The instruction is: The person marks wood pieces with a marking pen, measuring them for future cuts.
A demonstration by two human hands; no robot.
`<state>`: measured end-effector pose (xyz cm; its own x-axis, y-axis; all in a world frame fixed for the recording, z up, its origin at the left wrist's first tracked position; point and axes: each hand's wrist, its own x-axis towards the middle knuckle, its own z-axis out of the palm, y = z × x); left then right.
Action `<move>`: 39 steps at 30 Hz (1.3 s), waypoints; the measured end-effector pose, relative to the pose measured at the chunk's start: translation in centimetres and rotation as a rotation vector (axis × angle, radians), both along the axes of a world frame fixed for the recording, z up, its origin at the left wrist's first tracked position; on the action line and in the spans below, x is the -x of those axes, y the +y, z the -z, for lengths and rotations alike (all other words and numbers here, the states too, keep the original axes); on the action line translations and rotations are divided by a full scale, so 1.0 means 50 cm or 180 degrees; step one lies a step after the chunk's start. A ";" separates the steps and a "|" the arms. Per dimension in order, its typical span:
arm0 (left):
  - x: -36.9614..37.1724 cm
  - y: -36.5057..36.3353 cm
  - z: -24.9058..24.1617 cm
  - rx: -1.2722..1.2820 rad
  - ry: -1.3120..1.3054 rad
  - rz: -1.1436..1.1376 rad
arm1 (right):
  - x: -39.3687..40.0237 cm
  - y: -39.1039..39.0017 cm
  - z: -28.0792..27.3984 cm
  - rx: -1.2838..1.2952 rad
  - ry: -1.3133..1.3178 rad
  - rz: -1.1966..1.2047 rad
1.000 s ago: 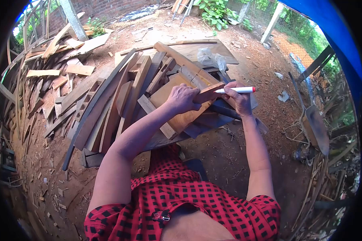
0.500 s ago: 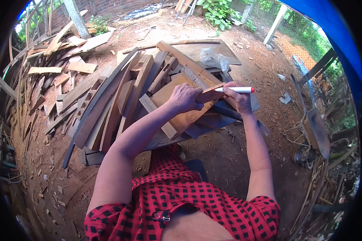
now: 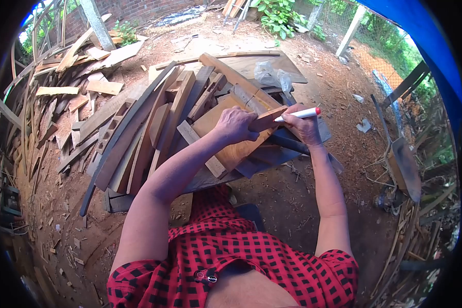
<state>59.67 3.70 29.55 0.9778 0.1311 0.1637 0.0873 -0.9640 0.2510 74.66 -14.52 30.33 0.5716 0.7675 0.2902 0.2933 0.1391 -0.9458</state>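
Observation:
My left hand (image 3: 236, 124) is closed around one end of a short brown wood piece (image 3: 267, 120), its fingers partly hiding that end. A white marker with a red end (image 3: 302, 114) sits in the pinch of my right hand (image 3: 304, 128). Its tip points left and meets or nearly meets the wood piece; actual contact is too small to make out. Beneath both hands lies a light wooden board (image 3: 215, 115), on a work surface heaped with timber.
Several long planks (image 3: 154, 128) lean across the left of the heap. Clear plastic bags (image 3: 272, 76) lie at its back right. Wood scraps (image 3: 82, 95) cover the ground at far left. A long-handled metal tool (image 3: 403, 167) stands at right, near a wire fence (image 3: 380, 46).
The marker has tilted, its red end rising and shifting slightly left. My right hand has moved a little with it, while my left hand stays on the wood piece.

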 end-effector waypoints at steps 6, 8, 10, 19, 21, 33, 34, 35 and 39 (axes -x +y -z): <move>-0.001 0.002 0.003 0.0010 -0.0023 0.0005 | 0.000 0.002 0.001 -0.0202 0.0210 0.0127; -0.002 0.002 0.004 0.0016 -0.0045 0.0003 | -0.006 -0.001 0.006 -0.0157 0.0142 0.0141; -0.003 0.003 0.000 0.0078 0.0049 -0.0026 | -0.008 -0.001 0.008 -0.0111 0.0071 0.0148; -0.005 0.006 0.000 0.0158 0.0028 -0.0021 | -0.007 0.001 0.011 -0.0143 0.0213 0.0180; -0.006 0.007 0.001 0.0162 0.0037 -0.0022 | -0.007 0.002 0.009 -0.0109 0.0250 0.0166; -0.008 0.006 -0.001 0.0235 0.0011 -0.0030 | -0.005 0.001 0.002 -0.0081 -0.0116 0.0098; -0.008 0.006 -0.002 0.0232 0.0031 -0.0035 | -0.007 -0.001 0.002 -0.0083 -0.0117 0.0099; -0.008 0.006 -0.002 0.0230 0.0032 -0.0032 | -0.009 -0.003 0.003 -0.0021 -0.0171 0.0100; -0.008 0.006 0.000 0.0233 0.0051 -0.0018 | -0.012 -0.005 0.003 -0.0043 -0.0062 0.0059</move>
